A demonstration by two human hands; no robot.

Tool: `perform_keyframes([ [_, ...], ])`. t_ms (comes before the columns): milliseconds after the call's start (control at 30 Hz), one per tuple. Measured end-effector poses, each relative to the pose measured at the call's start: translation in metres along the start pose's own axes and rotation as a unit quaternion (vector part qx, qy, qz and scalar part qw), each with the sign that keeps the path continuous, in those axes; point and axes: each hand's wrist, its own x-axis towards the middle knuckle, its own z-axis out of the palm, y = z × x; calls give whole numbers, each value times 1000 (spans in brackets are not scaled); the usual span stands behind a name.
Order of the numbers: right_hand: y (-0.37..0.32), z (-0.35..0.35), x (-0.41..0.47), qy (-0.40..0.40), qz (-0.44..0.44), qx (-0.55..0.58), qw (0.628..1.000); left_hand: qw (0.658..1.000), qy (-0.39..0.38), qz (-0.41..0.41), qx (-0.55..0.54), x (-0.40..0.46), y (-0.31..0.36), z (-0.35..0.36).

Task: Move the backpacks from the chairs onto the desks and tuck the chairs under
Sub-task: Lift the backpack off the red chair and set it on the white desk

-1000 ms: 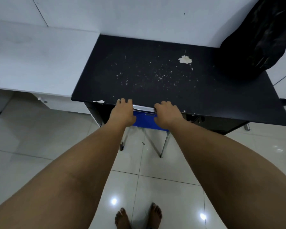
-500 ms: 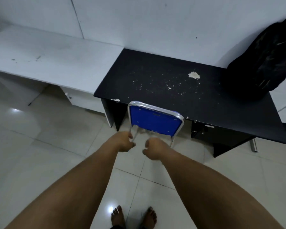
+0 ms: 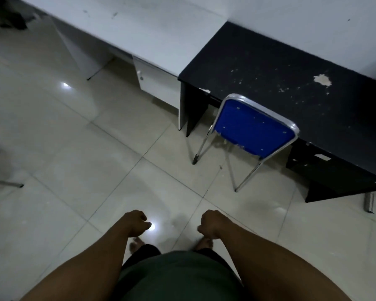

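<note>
1. Blue plastic backed the chair (image 3: pixel 253 129), which stood with its seat pushed under the front edge of the black desk (image 3: pixel 280 68), only the backrest and two chrome rear legs showing.
2. The black desk butted against a white desk (image 3: pixel 143 29) on its left; both ran along the wall.
3. The white desk's drawer unit (image 3: pixel 155 83) hung just beside the black desk's side panel.
4. The left hand (image 3: pixel 137 222) hung low over the tiled floor (image 3: pixel 74 159), fingers loosely curled and holding nothing.
5. The right hand (image 3: pixel 211 222) hung likewise, fingers curled inward around nothing.
6. Both hands were well apart from the chair, with open floor between them.
7. Bare tile stretched wide to the left, reaching metal legs (image 3: pixel 4 183) at the left border.
8. A dark object (image 3: pixel 9 16), too blurred to identify, lay at the top-left corner.
9. No backpack could be made out with certainty.
</note>
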Motion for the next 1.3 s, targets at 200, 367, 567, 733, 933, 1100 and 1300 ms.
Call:
perform_keyframes([
  [200,-92,8,9,2,-18,-19,1000,998,10,16,-60,-1,-58,-32],
  [367,-179,12,18,1,-41,-20,999,995,47,16,-90,-1,-114,-81],
  [567,-276,16,17,9,-94,-25,995,990,84,-20,-109,-5,-181,-116],
  [733,-324,10,29,1,-106,-64,992,988,74,-40,-132,-7,-220,-120],
  [933,-367,-3,54,-11,-88,-86,992,982,73,-47,-167,-2,-254,-139],
  [1100,-415,-21,84,-21,-98,-121,988,976,84,-71,-185,17,-291,-180],
  [1300,-486,-63,118,-32,-129,-167,977,959,103,-89,-247,33,-329,-253],
])
